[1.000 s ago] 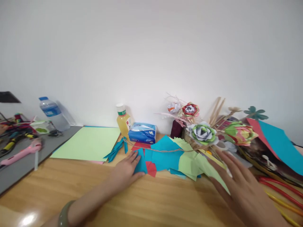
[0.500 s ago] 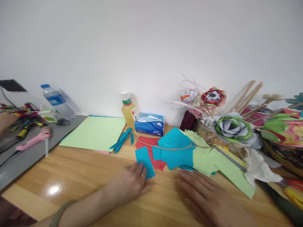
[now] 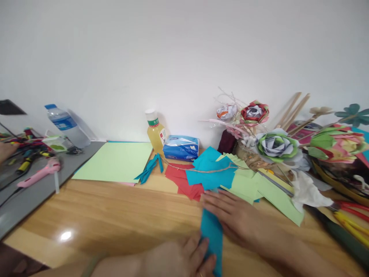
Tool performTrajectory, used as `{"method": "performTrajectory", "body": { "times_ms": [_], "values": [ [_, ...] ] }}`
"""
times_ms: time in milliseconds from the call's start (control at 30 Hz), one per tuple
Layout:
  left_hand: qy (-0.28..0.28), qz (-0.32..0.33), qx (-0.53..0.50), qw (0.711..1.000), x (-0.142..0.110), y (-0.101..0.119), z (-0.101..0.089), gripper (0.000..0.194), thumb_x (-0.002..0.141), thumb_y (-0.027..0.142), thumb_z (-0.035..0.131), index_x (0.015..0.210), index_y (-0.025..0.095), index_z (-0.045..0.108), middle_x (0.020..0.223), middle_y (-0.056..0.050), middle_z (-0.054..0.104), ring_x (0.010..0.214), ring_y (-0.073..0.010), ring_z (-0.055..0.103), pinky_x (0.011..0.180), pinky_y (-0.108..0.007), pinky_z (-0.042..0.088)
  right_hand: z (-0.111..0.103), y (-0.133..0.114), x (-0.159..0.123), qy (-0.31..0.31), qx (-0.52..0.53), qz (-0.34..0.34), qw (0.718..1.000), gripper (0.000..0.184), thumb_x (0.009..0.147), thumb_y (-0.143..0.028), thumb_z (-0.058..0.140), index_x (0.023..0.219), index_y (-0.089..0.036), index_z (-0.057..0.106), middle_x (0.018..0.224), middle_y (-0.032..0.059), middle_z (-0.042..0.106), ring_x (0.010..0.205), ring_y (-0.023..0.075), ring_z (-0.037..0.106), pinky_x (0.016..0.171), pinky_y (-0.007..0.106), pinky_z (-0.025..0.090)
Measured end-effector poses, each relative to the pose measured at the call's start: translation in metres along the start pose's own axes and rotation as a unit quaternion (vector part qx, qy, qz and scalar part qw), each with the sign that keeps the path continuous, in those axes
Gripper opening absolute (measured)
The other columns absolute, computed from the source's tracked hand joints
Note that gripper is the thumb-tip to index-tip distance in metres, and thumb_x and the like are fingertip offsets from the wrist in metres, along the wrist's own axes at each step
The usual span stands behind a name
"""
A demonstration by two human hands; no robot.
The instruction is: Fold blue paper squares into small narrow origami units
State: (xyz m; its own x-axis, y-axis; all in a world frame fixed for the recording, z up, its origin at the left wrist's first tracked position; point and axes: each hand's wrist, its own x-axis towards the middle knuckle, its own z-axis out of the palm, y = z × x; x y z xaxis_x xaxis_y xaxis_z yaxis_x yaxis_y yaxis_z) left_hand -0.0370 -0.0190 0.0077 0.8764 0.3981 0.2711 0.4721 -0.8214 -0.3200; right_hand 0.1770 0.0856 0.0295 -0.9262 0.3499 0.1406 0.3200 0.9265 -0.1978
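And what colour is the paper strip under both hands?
Plain blue; the paper strip shows in the head view.

Nothing read cleanly. Blue tissue pack [image 3: 181, 148] had white print in three spots: small lettering near the top edge, a short word in a dark patch at lower left, bigger characters at lower right. All too soft to spell out, brand included. Yellow drink bottle [image 3: 155, 135]: pale characters on the green neck band [image 3: 153, 122], red marks on the white label [image 3: 163, 134] facing right; both too small to resolve. Clear water bottle [image 3: 68, 127], far left: blue wrap label [image 3: 64, 122] carried lighter marks, blurred past reading.
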Motion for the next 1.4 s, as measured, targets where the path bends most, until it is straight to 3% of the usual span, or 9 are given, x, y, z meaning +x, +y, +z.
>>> {"method": "performTrajectory", "body": {
  "times_ms": [200, 367, 467, 633, 733, 800, 933, 1167, 1400],
  "values": [
    [0.016, 0.016, -0.055, 0.998, 0.018, -0.019, 0.006, 0.02, 0.091, 0.02, 0.044, 0.098, 0.014, 0.062, 0.101, -0.007, 0.067, 0.092, -0.0195, 0.061, 0.085, -0.031, 0.045, -0.005, -0.024, -0.04, -0.015, -0.041, -0.007, 0.999, 0.05, 0.088, -0.029, 0.049, 0.136, -0.018, 0.042, 0.134, 0.0067, 0.048, 0.122, 0.02, 0.046, 0.098, 0.036, 0.044],
    [-0.014, -0.076, -0.07, 0.994, 0.03, -0.025, 0.008, 0.03, 0.087, 0.033, 0.05, 0.107, 0.011, 0.057, 0.097, -0.01, 0.065, 0.097, -0.0261, 0.056, 0.087, -0.042, 0.042, 0.02, -0.024, -0.057, 0.098, -0.181, 0.016, 0.979, 0.045, 0.086, -0.039, 0.053, 0.124, -0.014, 0.054, 0.124, 0.0088, 0.058, 0.108, 0.0243, 0.058, 0.083, 0.036, 0.054],
    [-0.043, -0.089, -0.108, 0.989, 0.037, -0.02, 0.009, 0.046, 0.084, 0.052, 0.05, 0.101, 0.01, 0.058, 0.087, -0.008, 0.062, 0.084, -0.0239, 0.056, 0.074, -0.037, 0.047, 0.025, -0.025, -0.054, 0.152, -0.211, 0.001, 0.966, 0.029, 0.092, -0.028, 0.044, 0.11, -0.015, 0.063, 0.112, 0.0055, 0.066, 0.1, 0.0213, 0.063, 0.08, 0.033, 0.054],
    [-0.077, -0.08, -0.059, 0.992, 0.045, -0.013, 0.014, 0.008, 0.083, 0.017, 0.057, 0.088, 0.011, 0.057, 0.078, -0.005, 0.057, 0.066, -0.0182, 0.053, 0.048, -0.027, 0.041, 0.019, -0.02, -0.045, 0.16, -0.218, -0.005, 0.963, 0.031, 0.095, -0.023, 0.036, 0.107, -0.014, 0.063, 0.109, 0.0066, 0.067, 0.098, 0.0201, 0.063, 0.081, 0.032, 0.054],
    [-0.107, -0.092, -0.043, 0.989, 0.051, -0.013, 0.018, 0.006, 0.083, 0.016, 0.058, 0.085, 0.01, 0.058, 0.08, -0.008, 0.058, 0.067, -0.0196, 0.054, 0.046, -0.027, 0.041, 0.016, -0.014, -0.042, 0.166, -0.213, 0.018, 0.963, 0.038, 0.094, -0.04, 0.04, 0.108, -0.013, 0.063, 0.107, 0.0084, 0.068, 0.096, 0.0221, 0.063, 0.078, 0.034, 0.055],
    [-0.111, -0.104, -0.052, 0.987, 0.056, -0.014, 0.02, 0.014, 0.084, 0.024, 0.059, 0.082, 0.01, 0.059, 0.078, -0.008, 0.058, 0.067, -0.0203, 0.055, 0.046, -0.027, 0.042, 0.016, -0.011, -0.041, 0.169, -0.204, 0.015, 0.964, 0.036, 0.095, -0.036, 0.039, 0.105, -0.012, 0.064, 0.103, 0.0088, 0.069, 0.094, 0.0218, 0.064, 0.077, 0.034, 0.055],
    [-0.096, -0.131, -0.077, 0.984, 0.062, -0.017, 0.022, 0.034, 0.082, 0.042, 0.061, 0.084, 0.009, 0.061, 0.077, -0.009, 0.058, 0.067, -0.021, 0.056, 0.045, -0.027, 0.043, 0.015, -0.006, -0.039, 0.18, -0.177, -0.014, 0.967, 0.038, 0.096, -0.014, 0.028, 0.097, -0.014, 0.066, 0.096, 0.0071, 0.07, 0.091, 0.0183, 0.065, 0.078, 0.031, 0.054],
    [-0.04, -0.104, -0.023, 0.993, 0.051, -0.015, 0.026, 0.01, 0.083, 0.017, 0.053, 0.079, 0.009, 0.058, 0.071, -0.008, 0.057, 0.061, -0.0203, 0.056, 0.04, -0.026, 0.04, 0.011, -0.007, -0.043, 0.162, -0.108, 0.02, 0.981, 0.03, 0.091, -0.037, 0.046, 0.102, -0.016, 0.064, 0.097, 0.0063, 0.07, 0.092, 0.0205, 0.064, 0.078, 0.032, 0.054],
    [0.041, -0.153, -0.099, 0.982, 0.045, -0.02, 0.029, 0.015, 0.083, 0.013, 0.05, 0.074, 0.011, 0.061, 0.067, -0.006, 0.059, 0.061, -0.0184, 0.057, 0.052, -0.029, 0.049, 0.019, -0.008, -0.055, 0.182, -0.029, 0.068, 0.98, 0.017, 0.089, -0.014, 0.046, 0.089, -0.019, 0.062, 0.083, 0.0033, 0.065, 0.077, 0.0159, 0.062, 0.068, 0.027, 0.052]
  ]
}}
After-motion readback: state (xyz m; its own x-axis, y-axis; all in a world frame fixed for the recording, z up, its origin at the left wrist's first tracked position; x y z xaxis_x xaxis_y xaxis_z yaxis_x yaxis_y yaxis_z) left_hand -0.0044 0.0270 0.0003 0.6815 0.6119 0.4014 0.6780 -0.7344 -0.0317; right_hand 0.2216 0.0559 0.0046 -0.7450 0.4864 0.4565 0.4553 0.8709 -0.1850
